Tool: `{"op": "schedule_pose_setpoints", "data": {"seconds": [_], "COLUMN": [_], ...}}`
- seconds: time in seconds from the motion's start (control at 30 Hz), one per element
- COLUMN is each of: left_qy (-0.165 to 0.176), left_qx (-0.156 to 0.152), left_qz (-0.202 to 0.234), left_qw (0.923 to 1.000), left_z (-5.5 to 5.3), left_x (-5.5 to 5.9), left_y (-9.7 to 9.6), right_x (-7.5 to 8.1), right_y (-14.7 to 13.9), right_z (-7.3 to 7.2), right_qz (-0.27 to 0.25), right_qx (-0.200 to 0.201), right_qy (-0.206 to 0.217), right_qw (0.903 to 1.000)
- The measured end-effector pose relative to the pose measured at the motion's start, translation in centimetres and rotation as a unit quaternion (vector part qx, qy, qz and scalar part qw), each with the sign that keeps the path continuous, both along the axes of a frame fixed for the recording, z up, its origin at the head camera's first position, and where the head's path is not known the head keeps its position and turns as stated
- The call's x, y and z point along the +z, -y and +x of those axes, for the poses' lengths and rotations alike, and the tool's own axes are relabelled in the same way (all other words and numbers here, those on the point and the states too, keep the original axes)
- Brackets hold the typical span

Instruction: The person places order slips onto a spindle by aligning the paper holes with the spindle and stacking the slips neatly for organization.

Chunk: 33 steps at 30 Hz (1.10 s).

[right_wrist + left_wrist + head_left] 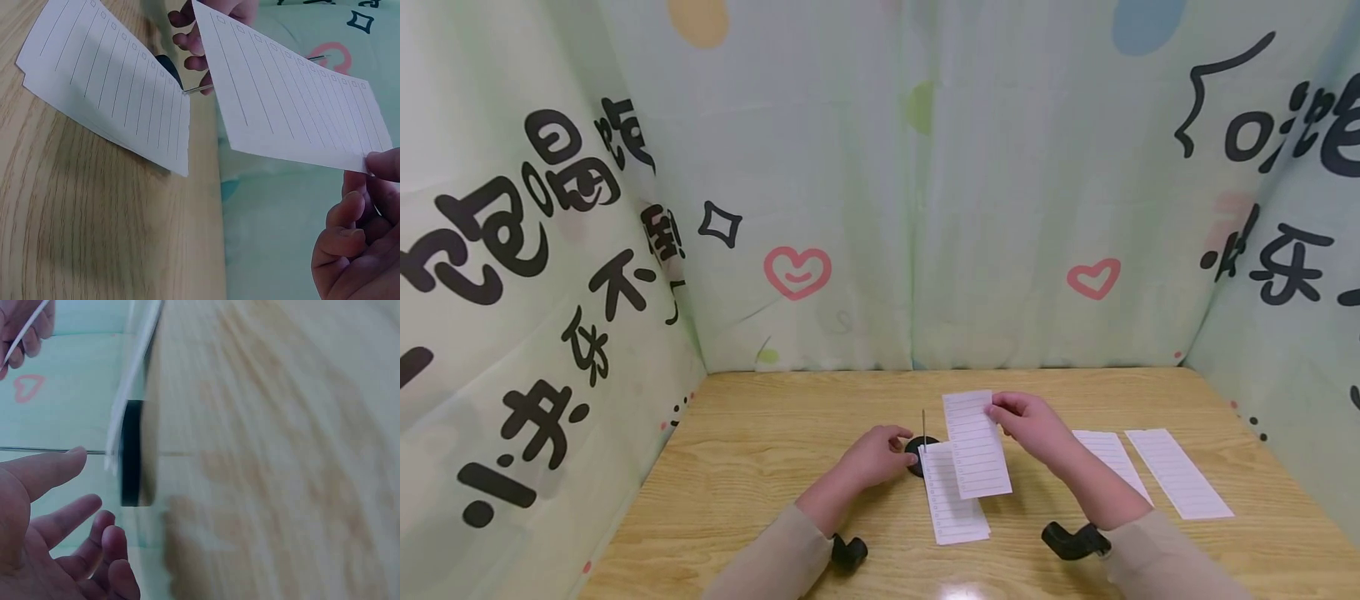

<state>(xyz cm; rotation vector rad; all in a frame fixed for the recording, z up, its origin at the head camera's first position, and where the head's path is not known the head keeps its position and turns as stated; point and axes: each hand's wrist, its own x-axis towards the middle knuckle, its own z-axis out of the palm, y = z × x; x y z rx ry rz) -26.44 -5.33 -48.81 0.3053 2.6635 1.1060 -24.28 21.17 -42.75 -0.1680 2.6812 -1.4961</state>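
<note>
A receipt spike stands on the table, with a round black base (914, 446) and a thin upright metal spike (923, 427). Several lined paper slips (953, 508) lie with their top left corner on the spike, spreading toward the front over the base's edge. Above them my right hand (1030, 421) pinches another lined slip (294, 94) at its upper right corner, between thumb and fingers. That slip hangs in the air, apart from the spike. Beside the base, on its left, my left hand (874, 457) has its fingers loosely spread; the left wrist view shows nothing within them (69, 531).
Two groups of lined slips lie on the right side of the wooden table (760, 433): one slip (1108, 454) partly behind my right forearm, another (1180, 473) farther right. A printed curtain (865, 183) encloses the back and sides. Black wrist mounts (1075, 542) sit at both cuffs.
</note>
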Motion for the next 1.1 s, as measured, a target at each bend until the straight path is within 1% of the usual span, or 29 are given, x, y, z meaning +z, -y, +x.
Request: {"op": "schedule_pose_setpoints", "data": {"seconds": [0.13,0.23,0.37,0.5,0.6,0.73,0.8,0.97,1.1], "left_qy": [-0.008,-0.013,-0.026,-0.048,-0.054,-0.053,-0.058,-0.059,-0.047], "left_qx": [-0.002,-0.001,0.001,0.003,0.013,0.039,0.049,0.068,0.08], "left_qz": [0.025,0.044,0.071,0.1,0.124,0.158,0.171,0.185,0.188], "left_qw": [0.9997,0.999,0.9971,0.9939,0.9907,0.9853,0.9823,0.9785,0.9778], "left_z": [0.2,0.5,0.9,1.0,0.9,0.9,0.9,0.9,0.8], "left_x": [0.7,1.5,2.9,3.7,4.1,4.7,4.9,5.2,5.1], "left_y": [0.2,0.2,0.1,-0.3,-0.7,-1.4,-1.6,-2.1,-2.3], "right_x": [0.0,0.0,0.0,0.0,-0.1,-0.1,-0.2,-0.5,-0.7], "right_y": [0.6,1.0,1.5,2.0,2.4,2.7,2.8,2.8,2.9], "right_z": [0.0,0.0,0.1,0.1,0.0,-0.1,-0.1,-0.2,-0.2], "right_qz": [-0.004,-0.01,-0.015,-0.016,-0.013,-0.009,-0.009,-0.018,-0.021], "right_qx": [0.005,0.004,0.003,0.006,0.006,0.01,0.013,0.012,0.008], "right_qy": [0.0,0.008,0.011,0.006,0.006,0.01,0.01,0.012,0.016], "right_qw": [1.0,0.9999,0.9998,0.9998,0.9999,0.9999,0.9998,0.9997,0.9996]}}
